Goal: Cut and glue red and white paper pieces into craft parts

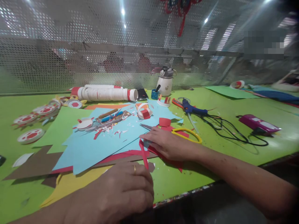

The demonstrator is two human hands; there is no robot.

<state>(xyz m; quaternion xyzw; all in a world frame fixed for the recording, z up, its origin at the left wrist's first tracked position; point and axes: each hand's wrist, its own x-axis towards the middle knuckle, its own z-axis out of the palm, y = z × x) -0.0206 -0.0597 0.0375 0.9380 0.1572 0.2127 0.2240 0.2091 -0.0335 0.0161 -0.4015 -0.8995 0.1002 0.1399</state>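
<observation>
My left hand (126,189) is in the near foreground with its fingers curled in around the lower end of a narrow red paper strip (144,155). The strip runs up to the fingertips of my right hand (168,143), which seem to pinch its other end. Under my right hand lie scissors with yellow handles (187,135); their metal blade tip sticks out past the knuckles. Red paper pieces (164,122) are around and under that hand. To the left, light-blue paper sheets (93,155) carry scraps, a blue pen (112,116) and a white paper ring (144,111).
Left are red-and-white paper discs (31,136); behind, white cup stacks (107,94) and a white bottle (164,82). A blue glue gun (193,109), its black cord (224,130) and a purple device (258,124) lie right. Mesh panel (93,62) stands behind.
</observation>
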